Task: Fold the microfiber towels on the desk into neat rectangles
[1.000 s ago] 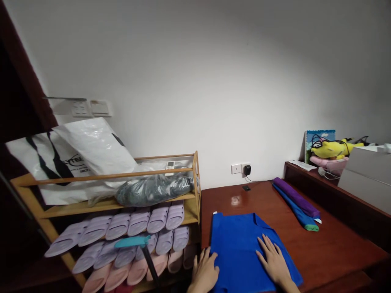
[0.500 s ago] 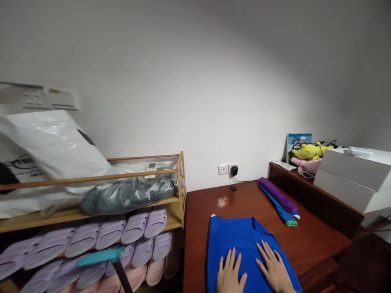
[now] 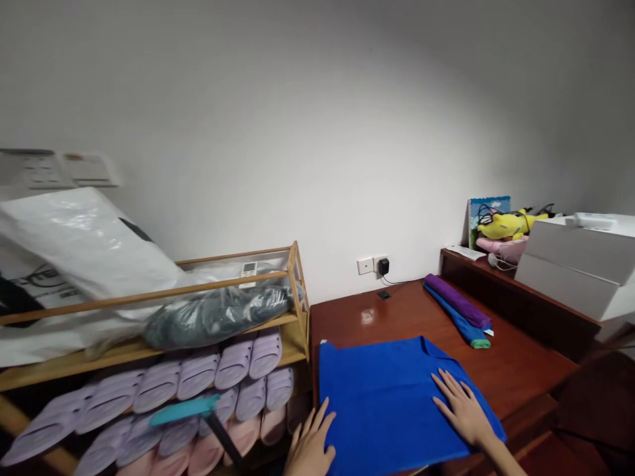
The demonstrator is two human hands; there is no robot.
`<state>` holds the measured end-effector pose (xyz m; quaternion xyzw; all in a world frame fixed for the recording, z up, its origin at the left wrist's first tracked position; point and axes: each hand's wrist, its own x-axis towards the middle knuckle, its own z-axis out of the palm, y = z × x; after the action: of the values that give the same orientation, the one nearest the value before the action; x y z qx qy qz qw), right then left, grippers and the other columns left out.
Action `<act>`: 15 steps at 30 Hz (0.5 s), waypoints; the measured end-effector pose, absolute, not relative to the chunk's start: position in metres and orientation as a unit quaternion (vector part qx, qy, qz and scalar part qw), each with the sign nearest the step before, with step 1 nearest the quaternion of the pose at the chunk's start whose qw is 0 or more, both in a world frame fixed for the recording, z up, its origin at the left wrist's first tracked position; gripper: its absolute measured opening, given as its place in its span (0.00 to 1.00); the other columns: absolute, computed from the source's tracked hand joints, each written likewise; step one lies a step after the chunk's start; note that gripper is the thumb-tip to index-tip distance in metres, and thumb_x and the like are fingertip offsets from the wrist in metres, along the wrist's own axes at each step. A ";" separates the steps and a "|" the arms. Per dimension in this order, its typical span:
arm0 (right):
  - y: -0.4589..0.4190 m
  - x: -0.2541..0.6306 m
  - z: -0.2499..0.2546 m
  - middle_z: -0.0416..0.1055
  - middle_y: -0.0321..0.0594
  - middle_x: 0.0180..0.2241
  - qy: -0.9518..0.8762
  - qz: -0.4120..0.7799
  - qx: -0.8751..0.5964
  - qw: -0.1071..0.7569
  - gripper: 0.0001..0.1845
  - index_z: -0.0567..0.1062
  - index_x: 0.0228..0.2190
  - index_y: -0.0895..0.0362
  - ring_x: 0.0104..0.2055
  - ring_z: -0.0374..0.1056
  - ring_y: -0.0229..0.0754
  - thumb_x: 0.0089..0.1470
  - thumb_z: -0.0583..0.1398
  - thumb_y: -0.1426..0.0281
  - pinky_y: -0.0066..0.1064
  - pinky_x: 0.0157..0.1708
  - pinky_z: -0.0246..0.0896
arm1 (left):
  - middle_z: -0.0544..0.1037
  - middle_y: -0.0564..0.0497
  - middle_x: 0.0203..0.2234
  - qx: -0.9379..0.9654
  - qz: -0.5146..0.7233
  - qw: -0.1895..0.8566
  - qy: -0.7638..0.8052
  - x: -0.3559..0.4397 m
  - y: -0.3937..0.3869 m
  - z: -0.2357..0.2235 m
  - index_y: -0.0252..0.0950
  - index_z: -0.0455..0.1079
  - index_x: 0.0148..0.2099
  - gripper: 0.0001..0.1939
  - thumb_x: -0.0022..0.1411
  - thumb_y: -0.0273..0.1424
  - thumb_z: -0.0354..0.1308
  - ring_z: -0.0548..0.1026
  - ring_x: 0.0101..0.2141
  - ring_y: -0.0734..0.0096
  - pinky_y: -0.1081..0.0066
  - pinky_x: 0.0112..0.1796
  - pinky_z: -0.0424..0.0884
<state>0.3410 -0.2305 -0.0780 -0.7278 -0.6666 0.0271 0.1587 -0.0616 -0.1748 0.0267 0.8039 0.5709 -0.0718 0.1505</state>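
Observation:
A blue cloth [image 3: 387,396] lies spread flat on the dark red wooden table [image 3: 516,370], near its front left corner. My left hand [image 3: 310,446] rests at the cloth's left edge with its fingers stretched out and apart. My right hand [image 3: 461,410] lies palm down on the right side of the cloth, fingers spread. Neither hand holds anything.
Rolled purple and blue cloths [image 3: 459,311] lie at the table's back right. A wooden rack [image 3: 292,297] with several purple and pink slippers [image 3: 233,363] stands left of the table. White boxes [image 3: 580,264] and a yellow plush toy [image 3: 506,223] sit on a raised ledge at right.
My left hand has slid from the middle of the cloth to its left edge. The right hand moved a little right. The cloth now lies wider and flatter.

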 end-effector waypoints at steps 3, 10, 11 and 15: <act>-0.238 0.358 -0.083 0.47 0.32 0.64 -0.668 0.018 -0.728 0.154 0.32 0.48 0.60 0.38 0.65 0.44 0.46 0.55 0.46 0.49 0.48 0.61 0.43 | 0.49 0.49 0.64 0.778 -0.081 0.117 0.612 -0.069 -0.180 0.031 0.38 0.55 0.63 0.34 0.51 0.27 0.46 0.49 0.63 0.63 0.57 0.60 0.46; -0.265 0.392 -0.099 0.49 0.31 0.63 -0.655 -0.011 -0.740 0.153 0.32 0.49 0.59 0.38 0.64 0.45 0.46 0.55 0.47 0.49 0.48 0.59 0.47 | 0.46 0.48 0.65 0.820 0.080 0.037 0.566 -0.024 -0.189 0.025 0.34 0.56 0.62 0.31 0.54 0.24 0.45 0.45 0.63 0.62 0.58 0.60 0.48; -0.267 0.395 -0.101 0.49 0.30 0.63 -0.651 -0.011 -0.743 0.153 0.31 0.50 0.59 0.37 0.64 0.45 0.46 0.55 0.47 0.48 0.48 0.59 0.47 | 0.45 0.50 0.65 0.843 0.105 0.052 0.526 -0.013 -0.190 0.020 0.36 0.55 0.62 0.31 0.55 0.25 0.44 0.44 0.63 0.65 0.59 0.60 0.48; -0.276 0.404 -0.102 0.49 0.28 0.63 -0.634 0.008 -0.759 0.148 0.30 0.51 0.58 0.34 0.64 0.45 0.45 0.54 0.47 0.48 0.49 0.60 0.46 | 0.45 0.52 0.65 0.869 0.114 0.128 0.464 0.018 -0.191 -0.008 0.44 0.50 0.64 0.29 0.61 0.34 0.44 0.45 0.63 0.62 0.54 0.60 0.47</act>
<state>0.4041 -0.2759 -0.1023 -0.7591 -0.6340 0.0084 0.1477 0.0179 -0.1915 -0.0084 0.8691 0.4641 0.1140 0.1278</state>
